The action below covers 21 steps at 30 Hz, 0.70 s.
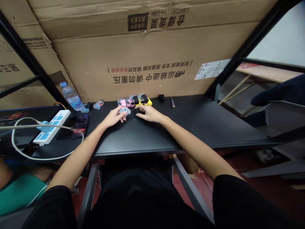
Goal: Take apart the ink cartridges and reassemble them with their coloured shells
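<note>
My left hand (113, 117) is closed around a small clear plastic piece with blue and reddish parts (124, 110). Just to its right, my right hand (149, 114) has its fingers curled on a small black part (138, 111), whose kind I cannot make out. Beyond both hands, against the cardboard, stands a row of small plastic pieces: pink ones (123, 102), black ones and yellow ones (149, 102), some with clear casings. Farther left lie two more clear pieces, one greyish-blue (86, 107) and one with a red part (98, 104).
A black part (162, 98) and a purple-handled screwdriver (172, 102) lie right of the row. On the left are a water bottle (71, 96), a power strip (51, 128), a looping cable (14, 144) and phones (64, 128). A cardboard wall (147, 51) closes the table's back.
</note>
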Tool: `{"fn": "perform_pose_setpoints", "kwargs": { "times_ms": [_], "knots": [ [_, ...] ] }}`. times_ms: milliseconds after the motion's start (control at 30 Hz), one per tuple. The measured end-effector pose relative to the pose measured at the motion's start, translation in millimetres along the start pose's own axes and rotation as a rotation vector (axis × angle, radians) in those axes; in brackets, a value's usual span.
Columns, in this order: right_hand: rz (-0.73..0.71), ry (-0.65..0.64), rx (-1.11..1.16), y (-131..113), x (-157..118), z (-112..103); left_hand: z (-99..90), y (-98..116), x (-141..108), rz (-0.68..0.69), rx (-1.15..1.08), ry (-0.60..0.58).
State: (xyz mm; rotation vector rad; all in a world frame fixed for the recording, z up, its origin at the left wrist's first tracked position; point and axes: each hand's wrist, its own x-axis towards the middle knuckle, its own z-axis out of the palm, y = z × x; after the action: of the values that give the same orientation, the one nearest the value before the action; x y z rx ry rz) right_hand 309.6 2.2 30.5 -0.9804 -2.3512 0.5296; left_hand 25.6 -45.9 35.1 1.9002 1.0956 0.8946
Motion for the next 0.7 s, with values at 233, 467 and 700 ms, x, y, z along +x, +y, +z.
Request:
{"fn": "perform_pose_setpoints", "kwargs": {
  "times_ms": [233,467,700],
  "knots": [
    [-0.096,0.002,0.004,0,4,1,1.7,0,5,-0.108,-0.221,-0.018],
    [-0.052,-0.015,0.139,-3,0,5,2.9,4,4,-0.1,-0.28,-0.07],
    [0.018,-0.108,0.168,-20,-1,1,3.2,5,3,-0.081,-0.266,-0.071]
  ]
}}
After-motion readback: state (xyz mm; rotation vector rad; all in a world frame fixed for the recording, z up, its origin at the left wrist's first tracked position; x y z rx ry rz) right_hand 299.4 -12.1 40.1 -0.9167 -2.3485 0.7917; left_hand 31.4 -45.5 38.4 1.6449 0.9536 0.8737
